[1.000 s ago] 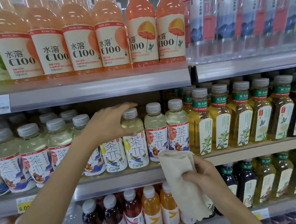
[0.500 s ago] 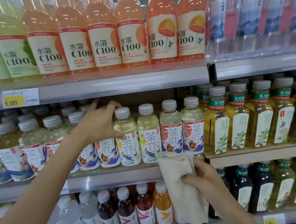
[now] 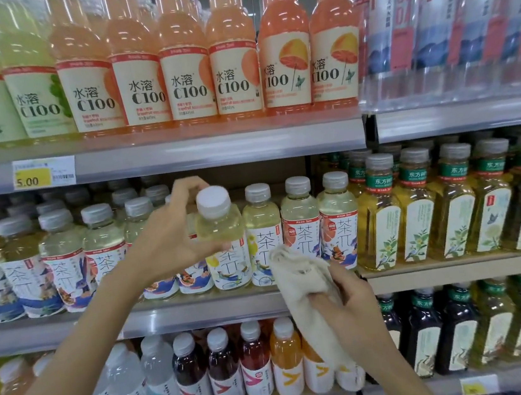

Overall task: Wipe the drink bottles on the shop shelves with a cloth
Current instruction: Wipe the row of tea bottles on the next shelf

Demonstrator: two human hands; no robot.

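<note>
My left hand grips a pale yellow tea bottle with a white cap, tilted forward out of the middle shelf's front row. My right hand holds a cream cloth just below and right of that bottle; the cloth hangs down over the lower shelf's bottles. It lies close to the bottle's label, and I cannot tell whether it touches. More tea bottles of the same kind stand upright on either side.
The middle shelf carries tea bottles on the left and square amber bottles on the right. Orange C100 bottles fill the top shelf above a 5.00 price tag. Small juice bottles line the lower shelf.
My left hand has closed round one tea bottle and pulled it forward, tilted out of the row. The cloth in my right hand has risen closer to that bottle. The view shifted slightly.
</note>
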